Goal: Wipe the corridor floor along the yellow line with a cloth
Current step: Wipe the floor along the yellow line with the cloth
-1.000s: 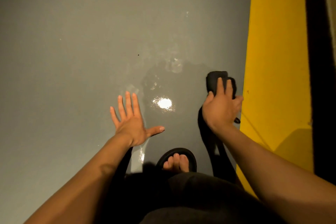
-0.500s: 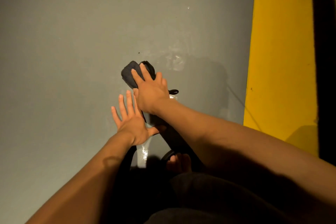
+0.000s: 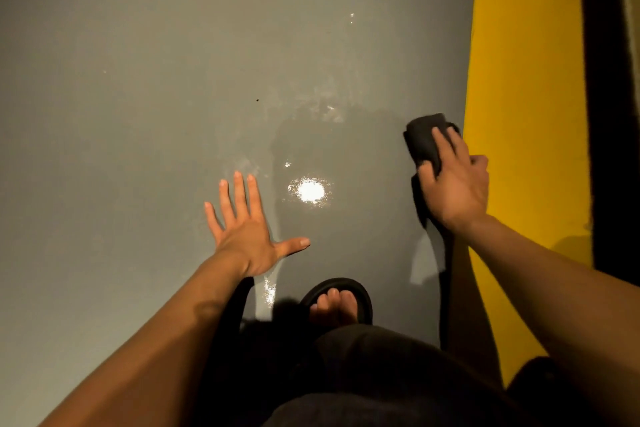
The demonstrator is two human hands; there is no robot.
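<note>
A dark folded cloth (image 3: 424,139) lies on the grey corridor floor (image 3: 138,97), right beside the yellow line (image 3: 526,97). My right hand (image 3: 453,184) presses down on the cloth, with fingers laid over its top and the thumb at its left side; the hand covers the cloth's near part. My left hand (image 3: 246,229) rests flat on the floor to the left, fingers spread, holding nothing. A wet, shiny patch (image 3: 310,191) with a bright reflection lies between the two hands.
My foot in a black sandal (image 3: 337,302) stands on the floor just below the wet patch. A dark strip (image 3: 602,97) runs along the yellow line's right side. A small dark speck (image 3: 257,100) sits on the floor farther ahead.
My right hand has swept the cloth from the middle of the floor, just above my left hand, rightwards to the edge of the yellow line. My left hand has stayed flat in place.
</note>
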